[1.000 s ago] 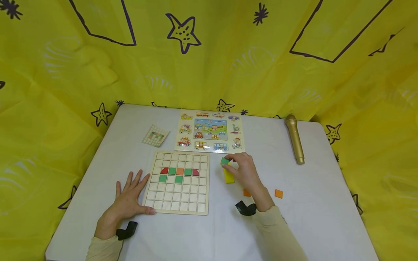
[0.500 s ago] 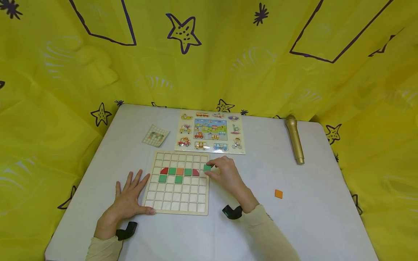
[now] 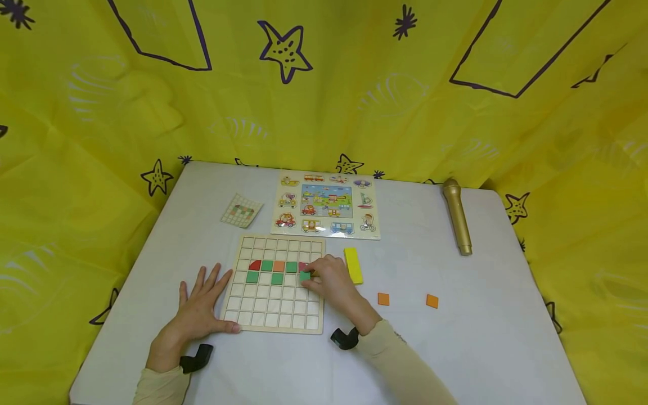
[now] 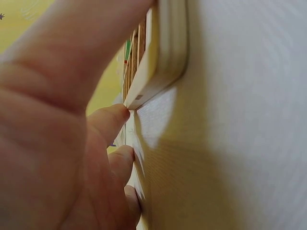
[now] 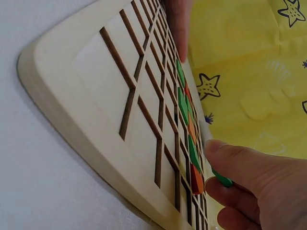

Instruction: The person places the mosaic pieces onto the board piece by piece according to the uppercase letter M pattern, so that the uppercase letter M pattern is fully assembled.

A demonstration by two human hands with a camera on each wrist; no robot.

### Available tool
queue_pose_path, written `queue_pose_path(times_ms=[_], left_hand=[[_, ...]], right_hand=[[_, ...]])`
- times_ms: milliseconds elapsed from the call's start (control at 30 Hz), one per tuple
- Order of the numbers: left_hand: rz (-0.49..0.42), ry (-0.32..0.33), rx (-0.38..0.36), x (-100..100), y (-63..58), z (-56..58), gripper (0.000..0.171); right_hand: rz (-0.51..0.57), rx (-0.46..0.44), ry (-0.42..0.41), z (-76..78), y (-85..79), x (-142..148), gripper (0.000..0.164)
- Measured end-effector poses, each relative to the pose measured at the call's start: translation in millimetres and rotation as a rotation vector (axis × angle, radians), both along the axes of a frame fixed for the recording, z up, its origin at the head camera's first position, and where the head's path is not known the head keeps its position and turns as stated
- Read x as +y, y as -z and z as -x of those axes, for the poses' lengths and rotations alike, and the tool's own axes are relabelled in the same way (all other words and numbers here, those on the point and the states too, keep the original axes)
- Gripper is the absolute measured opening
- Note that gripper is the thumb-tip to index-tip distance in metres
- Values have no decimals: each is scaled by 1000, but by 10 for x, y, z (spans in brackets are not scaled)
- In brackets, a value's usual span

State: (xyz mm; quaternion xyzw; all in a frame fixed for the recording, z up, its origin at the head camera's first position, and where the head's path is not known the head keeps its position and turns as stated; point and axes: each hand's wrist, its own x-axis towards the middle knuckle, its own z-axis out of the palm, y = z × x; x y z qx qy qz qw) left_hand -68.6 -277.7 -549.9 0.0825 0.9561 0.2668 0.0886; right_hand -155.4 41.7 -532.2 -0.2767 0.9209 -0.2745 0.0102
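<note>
My right hand (image 3: 334,284) pinches a green square tile (image 3: 305,276) between thumb and fingers, over the right part of a wooden grid board (image 3: 273,305). In the right wrist view much of that green tile (image 5: 221,179) is hidden behind the thumb. A row on the board has a red quarter-round tile (image 3: 255,265), green squares (image 3: 266,265), an orange square (image 3: 279,266) and another red piece partly covered by my fingers. Two green squares lie in the row below. My left hand (image 3: 199,309) rests with spread fingers along the board's left edge, thumb at its near-left corner.
Right of the board lie a yellow rectangular piece (image 3: 353,265) and two orange square tiles (image 3: 383,299). Behind it are a small patterned grid card (image 3: 242,211) and a vehicle picture puzzle (image 3: 364,202). A gold microphone (image 3: 458,216) lies far right. Yellow curtains (image 3: 324,112) surround the table.
My right hand has carried the green tile leftward from beside the yellow piece to over the board. The yellow piece and nearer orange tile are uncovered again. My left hand has stayed still.
</note>
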Motion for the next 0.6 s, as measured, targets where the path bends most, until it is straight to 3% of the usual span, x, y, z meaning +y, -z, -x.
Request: queue_pose_path(times_ms=[600], left_hand=[[7, -5, -7, 5, -16, 3, 131]], right_hand=[[-41, 57, -39, 9, 124, -43, 26]])
